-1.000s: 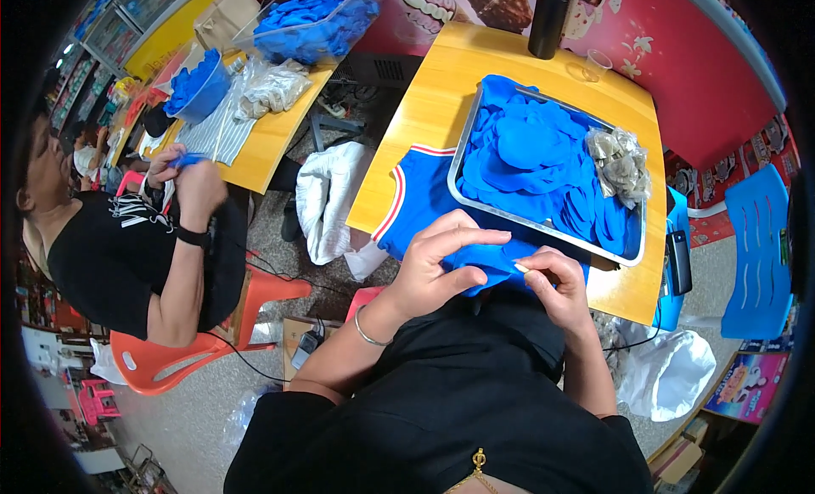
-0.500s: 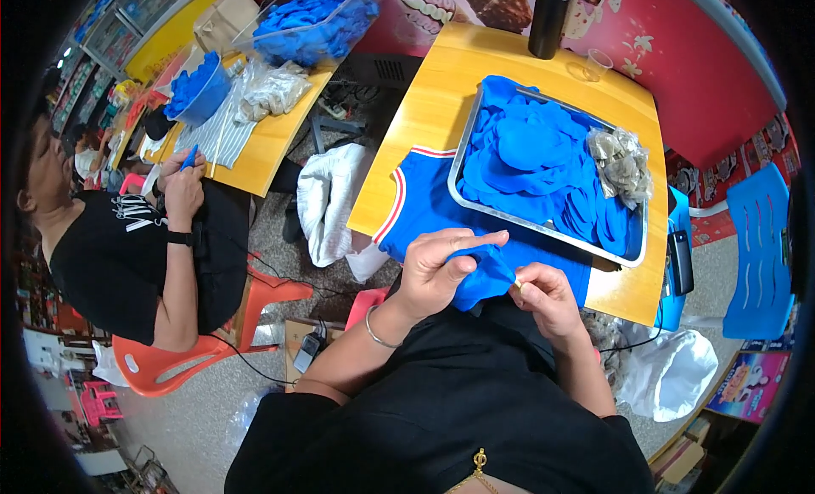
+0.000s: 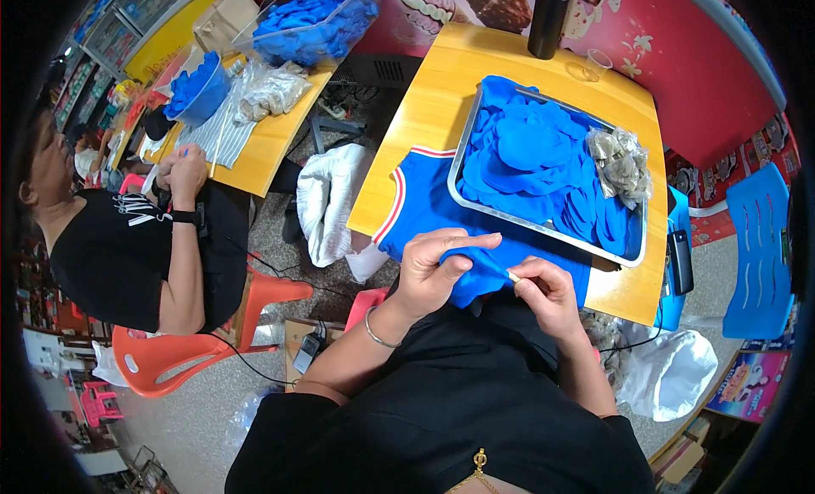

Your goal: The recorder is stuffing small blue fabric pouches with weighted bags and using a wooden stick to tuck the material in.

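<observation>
Centre frame, the left hand [image 3: 429, 269] pinches a blue cloth piece [image 3: 477, 277], fingers and thumb hiding part of it. Just beside it, the right hand [image 3: 550, 297] grips a pale stick [image 3: 514, 277], only its short end showing; whether that end goes into the cloth, I can't tell. Over at left, a co-worker [image 3: 119, 265] has both hands together, their contents mostly covered. Beyond the hands, a yellow wooden table [image 3: 416, 112] bears a metal tray [image 3: 543, 227] heaped with blue pieces, overlapping a blue shirt [image 3: 418, 184]. Black bottle [image 3: 548, 25] up top, blue chair [image 3: 758, 256] far right, speckled floor [image 3: 199, 418] lower left.
</observation>
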The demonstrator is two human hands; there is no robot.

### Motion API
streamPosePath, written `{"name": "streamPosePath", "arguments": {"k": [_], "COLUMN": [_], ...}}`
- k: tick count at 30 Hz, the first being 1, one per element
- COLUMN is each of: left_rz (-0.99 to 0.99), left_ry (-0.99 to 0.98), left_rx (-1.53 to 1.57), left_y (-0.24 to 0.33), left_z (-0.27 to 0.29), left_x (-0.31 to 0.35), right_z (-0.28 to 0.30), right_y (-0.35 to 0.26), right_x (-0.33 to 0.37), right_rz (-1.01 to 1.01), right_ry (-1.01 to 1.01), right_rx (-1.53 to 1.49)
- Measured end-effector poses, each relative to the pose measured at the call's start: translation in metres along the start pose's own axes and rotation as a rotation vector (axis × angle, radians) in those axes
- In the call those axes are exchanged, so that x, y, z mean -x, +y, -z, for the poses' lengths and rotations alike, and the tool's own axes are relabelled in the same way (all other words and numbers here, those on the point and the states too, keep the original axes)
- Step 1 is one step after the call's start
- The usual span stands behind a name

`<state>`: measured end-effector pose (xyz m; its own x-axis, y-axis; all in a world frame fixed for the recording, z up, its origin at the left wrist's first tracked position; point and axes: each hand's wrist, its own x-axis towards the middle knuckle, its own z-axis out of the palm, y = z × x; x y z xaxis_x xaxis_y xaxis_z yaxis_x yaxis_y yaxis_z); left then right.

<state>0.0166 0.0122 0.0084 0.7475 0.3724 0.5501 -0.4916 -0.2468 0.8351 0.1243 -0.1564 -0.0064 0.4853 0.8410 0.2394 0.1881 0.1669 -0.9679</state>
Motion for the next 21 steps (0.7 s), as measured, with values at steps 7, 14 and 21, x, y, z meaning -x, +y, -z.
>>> {"name": "streamPosePath", "arguments": {"k": [7,14,21], "left_rz": [-0.044,0.067,0.048], "left_ry": [0.175,0.088,0.029], "left_rx": [0.119,0.049,-0.124], "left_y": [-0.009,0.009,0.002], "left_z": [-0.01,0.005,0.006], "left_x": [0.001,-0.012,-0.007], "right_z": [-0.005,0.006,-0.002], "right_y": [0.003,-0.02,-0.021], "right_x": [0.009,-0.007,-0.007], "right_rz": [-0.33,-0.123,-0.08], "right_ry": [-0.026,0.04,0.013], "right_rx": [-0.48,0.109,0.145]}}
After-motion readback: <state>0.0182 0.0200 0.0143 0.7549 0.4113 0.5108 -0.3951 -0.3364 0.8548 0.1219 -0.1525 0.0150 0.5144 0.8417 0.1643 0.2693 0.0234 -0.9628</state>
